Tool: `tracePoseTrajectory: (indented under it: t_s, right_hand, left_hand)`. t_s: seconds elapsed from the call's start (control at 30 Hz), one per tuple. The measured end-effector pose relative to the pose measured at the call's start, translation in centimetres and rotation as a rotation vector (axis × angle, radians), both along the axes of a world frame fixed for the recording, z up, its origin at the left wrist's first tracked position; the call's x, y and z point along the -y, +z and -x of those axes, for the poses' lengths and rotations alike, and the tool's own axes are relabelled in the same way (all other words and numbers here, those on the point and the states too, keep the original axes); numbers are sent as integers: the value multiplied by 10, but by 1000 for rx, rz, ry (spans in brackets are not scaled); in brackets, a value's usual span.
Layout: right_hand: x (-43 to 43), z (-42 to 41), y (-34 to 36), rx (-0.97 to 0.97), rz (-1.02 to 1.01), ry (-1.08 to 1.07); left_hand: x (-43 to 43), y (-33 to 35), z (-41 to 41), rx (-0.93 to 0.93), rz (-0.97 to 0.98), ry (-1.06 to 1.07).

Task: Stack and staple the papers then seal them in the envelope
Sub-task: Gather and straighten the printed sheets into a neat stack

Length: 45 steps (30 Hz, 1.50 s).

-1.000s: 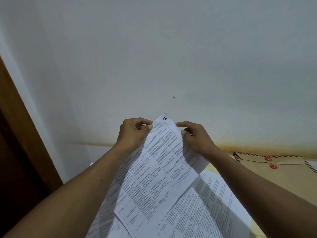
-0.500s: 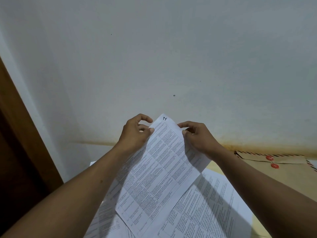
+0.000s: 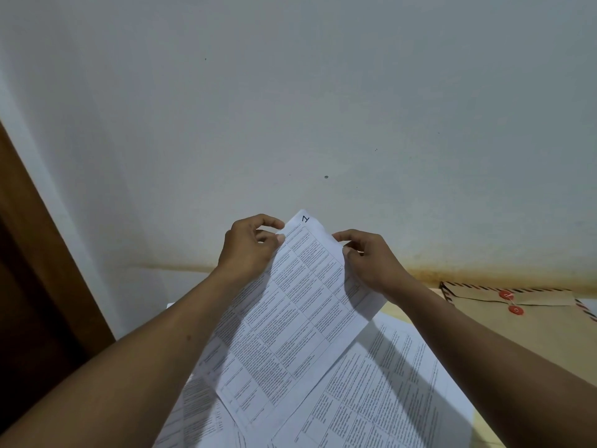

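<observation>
I hold a printed sheet (image 3: 290,318) marked "1" at its top corner, raised and tilted above the table. My left hand (image 3: 248,247) pinches its upper left edge, and my right hand (image 3: 371,260) pinches its upper right edge. Under it lie other printed sheets (image 3: 387,392), spread loosely and overlapping. A brown envelope (image 3: 533,321) with striped borders and two red string buttons lies flat at the right, against the wall. No stapler is in view.
A pale wall (image 3: 323,108) rises directly behind the table, stained along its base. A dark wooden door frame (image 3: 38,270) stands at the left. The yellowish tabletop (image 3: 397,308) shows between the papers and the envelope.
Both hands have lifted the sheet marked "1" slightly higher. My left fingers have loosened and re-pinched the edge. The other papers and envelope have not moved.
</observation>
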State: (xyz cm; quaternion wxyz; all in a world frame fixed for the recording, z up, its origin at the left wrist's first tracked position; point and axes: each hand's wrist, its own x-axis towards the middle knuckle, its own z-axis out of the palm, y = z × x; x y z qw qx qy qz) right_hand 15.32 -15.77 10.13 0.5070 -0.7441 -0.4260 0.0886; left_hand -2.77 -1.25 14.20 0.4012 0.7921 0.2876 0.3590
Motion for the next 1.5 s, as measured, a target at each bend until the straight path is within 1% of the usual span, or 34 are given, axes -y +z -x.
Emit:
tracePoseTrajectory:
  t_s: [0.17, 0.4, 0.93, 1.33, 1.5]
  right_hand:
    - [1, 0, 5, 23, -8, -7]
    - [2, 1, 5, 8, -30, -6]
    - [4, 0, 5, 29, -61, -26]
    - [6, 1, 6, 15, -79, -22]
    - [9, -1, 6, -21, -87, -10]
  left_hand:
    - [0, 5, 0, 7, 30, -28]
    - [2, 2, -1, 49, 54, -8]
    - [2, 1, -2, 62, -3, 22]
    - [2, -3, -5, 89, -35, 36]
    - [-1, -4, -5, 103, -28, 50]
